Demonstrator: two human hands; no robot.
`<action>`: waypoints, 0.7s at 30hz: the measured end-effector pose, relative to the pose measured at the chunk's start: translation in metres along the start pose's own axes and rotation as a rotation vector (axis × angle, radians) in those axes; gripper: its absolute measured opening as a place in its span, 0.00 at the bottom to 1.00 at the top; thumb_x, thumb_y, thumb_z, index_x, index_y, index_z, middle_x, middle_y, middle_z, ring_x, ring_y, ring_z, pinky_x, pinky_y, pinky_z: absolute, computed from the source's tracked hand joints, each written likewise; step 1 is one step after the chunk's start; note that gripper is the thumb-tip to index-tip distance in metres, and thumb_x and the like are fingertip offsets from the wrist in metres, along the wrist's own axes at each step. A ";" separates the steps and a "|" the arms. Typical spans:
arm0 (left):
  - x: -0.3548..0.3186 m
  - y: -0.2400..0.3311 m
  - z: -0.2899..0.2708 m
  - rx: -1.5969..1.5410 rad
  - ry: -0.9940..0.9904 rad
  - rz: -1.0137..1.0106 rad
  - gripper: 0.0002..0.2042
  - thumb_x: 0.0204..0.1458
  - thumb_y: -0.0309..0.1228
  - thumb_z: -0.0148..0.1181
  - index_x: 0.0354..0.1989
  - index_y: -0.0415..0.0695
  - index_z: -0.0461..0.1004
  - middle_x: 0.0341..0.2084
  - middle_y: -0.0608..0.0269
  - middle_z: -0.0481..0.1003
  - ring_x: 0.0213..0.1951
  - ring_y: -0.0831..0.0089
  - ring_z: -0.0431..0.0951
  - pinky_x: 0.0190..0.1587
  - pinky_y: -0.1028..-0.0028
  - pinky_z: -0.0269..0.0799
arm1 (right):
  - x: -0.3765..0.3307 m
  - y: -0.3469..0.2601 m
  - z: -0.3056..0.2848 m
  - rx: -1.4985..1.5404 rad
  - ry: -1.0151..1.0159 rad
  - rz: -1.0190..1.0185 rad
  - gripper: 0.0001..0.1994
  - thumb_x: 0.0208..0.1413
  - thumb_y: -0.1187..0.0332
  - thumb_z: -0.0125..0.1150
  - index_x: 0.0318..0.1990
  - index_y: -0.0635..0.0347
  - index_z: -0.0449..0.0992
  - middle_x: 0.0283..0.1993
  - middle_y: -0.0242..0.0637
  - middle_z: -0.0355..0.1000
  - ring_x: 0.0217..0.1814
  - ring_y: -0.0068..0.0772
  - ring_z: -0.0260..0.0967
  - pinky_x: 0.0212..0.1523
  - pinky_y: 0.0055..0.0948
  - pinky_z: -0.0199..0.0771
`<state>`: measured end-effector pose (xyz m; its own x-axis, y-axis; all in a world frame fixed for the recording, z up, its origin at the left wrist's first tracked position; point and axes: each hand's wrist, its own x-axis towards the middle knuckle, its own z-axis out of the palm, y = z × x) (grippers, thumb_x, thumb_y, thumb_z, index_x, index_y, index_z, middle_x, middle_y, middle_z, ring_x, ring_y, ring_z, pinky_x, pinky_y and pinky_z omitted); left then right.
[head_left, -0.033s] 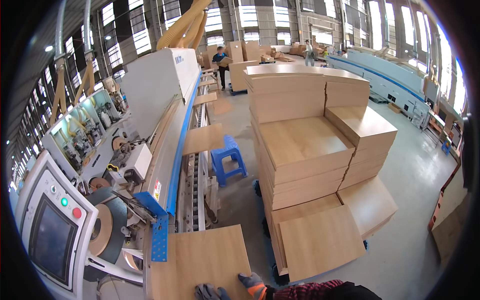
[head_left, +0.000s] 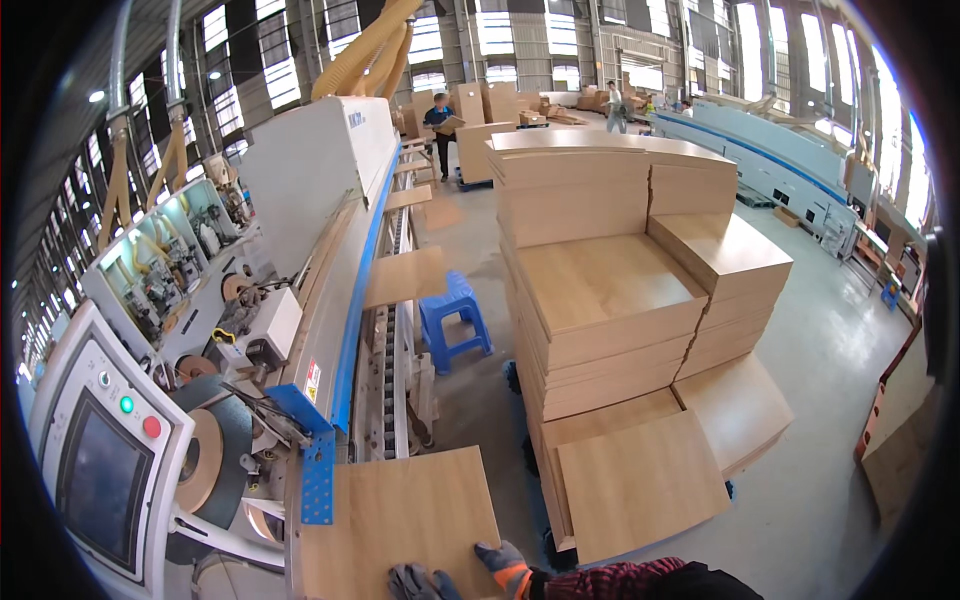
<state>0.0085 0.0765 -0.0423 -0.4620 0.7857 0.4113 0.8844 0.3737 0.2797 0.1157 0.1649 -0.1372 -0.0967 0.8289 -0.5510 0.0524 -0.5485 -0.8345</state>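
Both gloved hands, L (head_left: 418, 580) & R (head_left: 505, 568), flat on smooth rect. wood-grain panel (head_left: 400, 515).

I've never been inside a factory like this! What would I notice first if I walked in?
The big stacks of wooden boards on the right, piled like steps. On the left runs a long white and blue machine with a screen panel. Down at the bottom, a gloved right hand and left hand press on one board; a blue stool stands between.

Both gloved hands are being held low and near, left hand (head_left: 420, 580) flat, right hand (head_left: 505, 568) beside it, fingers spread.
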 end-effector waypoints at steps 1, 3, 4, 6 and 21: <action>0.008 0.002 0.002 -0.037 0.015 -0.006 0.24 0.52 0.45 0.42 0.43 0.32 0.66 0.48 0.38 0.61 0.53 0.42 0.57 0.55 0.51 0.50 | -0.001 -0.017 -0.003 -0.038 0.004 -0.022 0.27 0.44 0.48 0.56 0.39 0.66 0.73 0.35 0.46 0.73 0.43 0.44 0.69 0.41 0.34 0.67; 0.024 0.010 0.005 -0.025 0.029 0.023 0.20 0.53 0.41 0.41 0.43 0.34 0.66 0.47 0.38 0.62 0.52 0.43 0.59 0.55 0.52 0.51 | -0.004 -0.063 -0.008 -0.149 0.065 0.022 0.28 0.43 0.47 0.57 0.39 0.66 0.72 0.36 0.47 0.73 0.43 0.45 0.69 0.41 0.34 0.67; 0.029 0.010 0.006 -0.005 0.043 0.030 0.18 0.54 0.39 0.41 0.43 0.35 0.67 0.47 0.38 0.63 0.51 0.43 0.59 0.55 0.53 0.52 | -0.004 -0.072 -0.005 -0.204 0.077 0.044 0.28 0.42 0.47 0.57 0.40 0.66 0.72 0.36 0.47 0.73 0.43 0.45 0.69 0.41 0.34 0.67; 0.042 0.007 0.029 -0.008 0.160 0.105 0.17 0.49 0.38 0.46 0.40 0.37 0.67 0.42 0.42 0.66 0.48 0.45 0.62 0.52 0.52 0.54 | 0.038 -0.055 0.000 -0.267 0.120 0.027 0.30 0.41 0.46 0.58 0.42 0.67 0.71 0.40 0.48 0.71 0.45 0.47 0.68 0.42 0.33 0.66; 0.078 0.014 0.147 -0.485 0.086 0.110 0.23 0.49 0.46 0.48 0.42 0.36 0.68 0.45 0.42 0.65 0.51 0.46 0.60 0.55 0.55 0.52 | 0.060 -0.001 -0.193 -0.760 0.602 -0.651 0.18 0.48 0.53 0.52 0.37 0.61 0.72 0.33 0.46 0.68 0.39 0.50 0.64 0.43 0.41 0.64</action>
<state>-0.0055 0.2155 -0.1341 -0.3899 0.7563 0.5253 0.8050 0.0028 0.5933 0.3014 0.2357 -0.1713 0.1517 0.9595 0.2373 0.7676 0.0368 -0.6398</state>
